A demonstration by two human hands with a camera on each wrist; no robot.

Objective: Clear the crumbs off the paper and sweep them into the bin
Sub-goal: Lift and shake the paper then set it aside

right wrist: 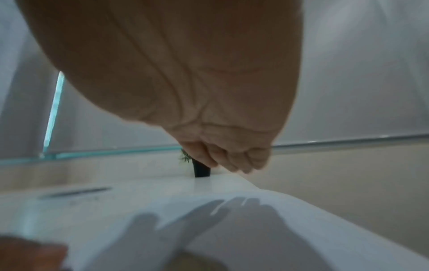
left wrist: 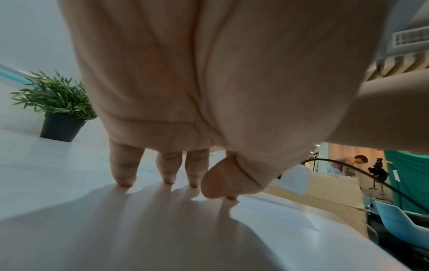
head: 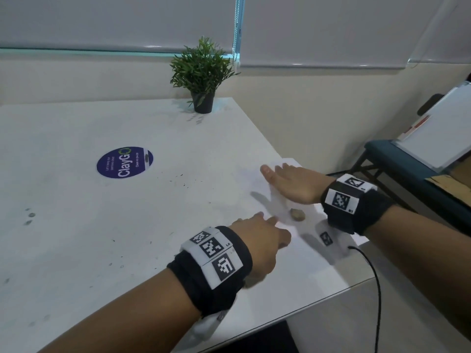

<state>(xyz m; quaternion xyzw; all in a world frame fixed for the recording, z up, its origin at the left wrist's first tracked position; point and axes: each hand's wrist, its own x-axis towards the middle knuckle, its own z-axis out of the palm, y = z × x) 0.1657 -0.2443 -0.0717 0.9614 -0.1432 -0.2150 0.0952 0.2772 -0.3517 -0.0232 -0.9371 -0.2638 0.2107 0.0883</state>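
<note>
Toward the left side of the white table (head: 76,225) sits a round blue sticker (head: 125,162) reading "ClayGo", and scattered dark specks (head: 182,179) mark the surface to its right. At the far edge of the table, near the far right corner, stands a small green potted plant (head: 202,75) in a dark pot, upright. Your left hand (head: 257,240) reaches in from the near edge with its fingers stretched out and slightly spread; in the left wrist view the fingertips (left wrist: 125,180) press down on the surface, and the thumb (left wrist: 220,180) is bent down beside them, holding nothing. The sheet of white paper (head: 313,253) lies along the right edge of the table, and your left fingertips rest at its left border. On the paper, just beyond your left fingers and between your two hands, lies one brownish crumb (head: 297,214), touching neither hand as far as the head view shows. Your right hand (head: 290,183) is over the far part of the paper, palm down, fingers straight and close together, with nothing in its grasp; the right wrist view shows its shadow on the sheet, so whether the palm actually touches the paper you cannot tell. A black cable (head: 374,284) hangs off the right edge of the table near your right wrist. Beyond the right edge stands a dark teal bench (head: 397,159) with a white board (head: 438,133) leaning on it.
</note>
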